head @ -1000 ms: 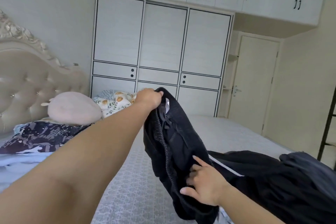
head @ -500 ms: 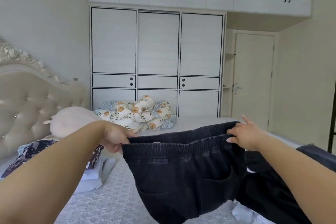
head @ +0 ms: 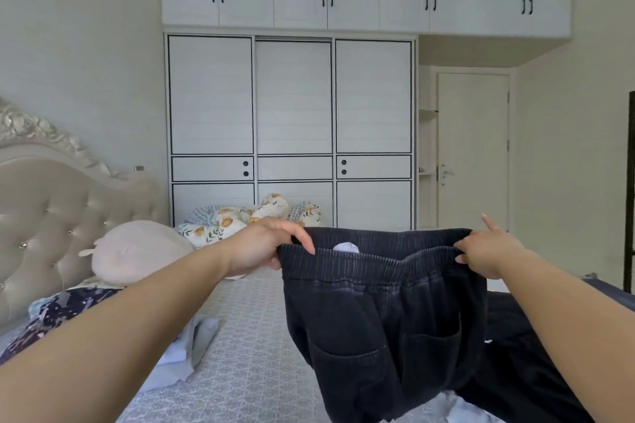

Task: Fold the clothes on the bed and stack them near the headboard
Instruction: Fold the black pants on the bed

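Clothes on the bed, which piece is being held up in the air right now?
The black pants, with an elastic waistband and two back pockets. The left hand and right hand grip the waistband; the other dark garment lies on the bed.

Faded black trousers (head: 385,312) with ribbed waistband, white label inside. More black clothes (head: 515,371) at the right. Pale grey bed sheet (head: 254,347) with small lattice pattern. Beige tufted headboard (head: 51,216), silver-grey carved top. Pale pink plush cushion (head: 137,252). Cream blanket (head: 240,221) printed with orange flowers and green leaves, some blue-grey check beside it. Dark navy garment (head: 58,316) with pale abstract print, over light blue and white folded clothes (head: 192,343). White wardrobe (head: 292,134) with thin black lines and black handles. Cream door (head: 472,151) and walls.
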